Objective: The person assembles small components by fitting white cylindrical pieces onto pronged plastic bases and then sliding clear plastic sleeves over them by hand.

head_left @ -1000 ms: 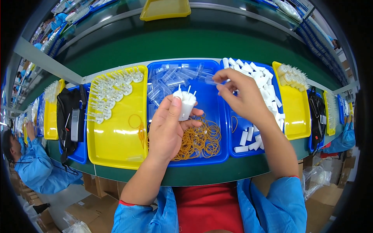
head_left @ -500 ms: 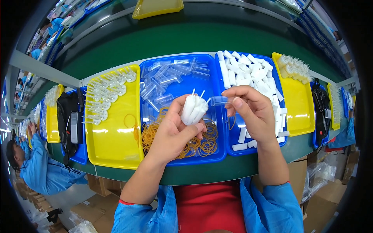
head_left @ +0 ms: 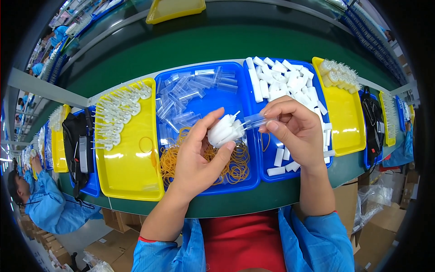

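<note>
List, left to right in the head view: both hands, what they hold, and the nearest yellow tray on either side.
Left yellow tray, left hand, white bundle, clear tube, right hand, right yellow tray.

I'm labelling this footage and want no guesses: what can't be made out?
Head view:
Left hand: some fingertips, hidden behind white pronged bundle.
Clear plastic tube: right end, hidden by right hand.
Whether tube touches bundle: too small.
Uppermost yellow plastic tray: far rim, cut by top edge.

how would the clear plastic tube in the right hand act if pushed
The slim clear plastic tube is probably stiff, as it looks straight in the right hand. It's likely light, being slim and see-through, and may roll, since it looks cylindrical.
</note>
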{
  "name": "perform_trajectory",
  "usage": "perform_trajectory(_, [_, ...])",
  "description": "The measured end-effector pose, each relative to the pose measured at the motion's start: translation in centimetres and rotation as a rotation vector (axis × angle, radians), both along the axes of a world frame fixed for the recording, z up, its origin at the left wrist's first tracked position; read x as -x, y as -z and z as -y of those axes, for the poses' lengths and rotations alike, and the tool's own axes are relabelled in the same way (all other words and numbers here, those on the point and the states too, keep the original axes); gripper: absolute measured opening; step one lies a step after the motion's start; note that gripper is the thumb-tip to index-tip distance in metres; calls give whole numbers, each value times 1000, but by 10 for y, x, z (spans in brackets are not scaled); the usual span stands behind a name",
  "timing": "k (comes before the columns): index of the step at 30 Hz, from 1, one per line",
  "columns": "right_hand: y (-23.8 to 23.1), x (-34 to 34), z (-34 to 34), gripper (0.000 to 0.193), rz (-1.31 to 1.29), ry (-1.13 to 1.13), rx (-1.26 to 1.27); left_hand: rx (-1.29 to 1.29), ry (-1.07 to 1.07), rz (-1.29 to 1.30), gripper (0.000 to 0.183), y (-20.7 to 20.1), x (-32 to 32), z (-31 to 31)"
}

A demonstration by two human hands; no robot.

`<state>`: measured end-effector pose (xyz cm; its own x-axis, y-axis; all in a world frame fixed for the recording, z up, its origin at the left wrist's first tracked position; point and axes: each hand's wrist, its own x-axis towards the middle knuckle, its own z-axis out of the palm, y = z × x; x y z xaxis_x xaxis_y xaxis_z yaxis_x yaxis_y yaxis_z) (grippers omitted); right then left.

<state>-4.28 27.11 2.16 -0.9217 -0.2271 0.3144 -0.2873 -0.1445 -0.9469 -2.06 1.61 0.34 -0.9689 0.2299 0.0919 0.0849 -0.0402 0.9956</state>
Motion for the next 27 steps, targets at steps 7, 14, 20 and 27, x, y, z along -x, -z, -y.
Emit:
perform_trajectory(7, [-3, -3, -2, 25, 66, -10, 17, -46, -25, -121, 51, 8, 0, 0])
perform_trajectory(14, [3, 0, -1, 22, 7, -37, 96, 8, -87, -190, 50, 8, 1, 1])
perform_trajectory(20, [2, -3, -2, 22, 22, 0, 93, -14, -72, -239, 48, 8, 1, 0])
perform_trajectory(27, [-4, -6, -1, 18, 142, 103, 41, 43, -104, -278, 42, 10, 1, 1])
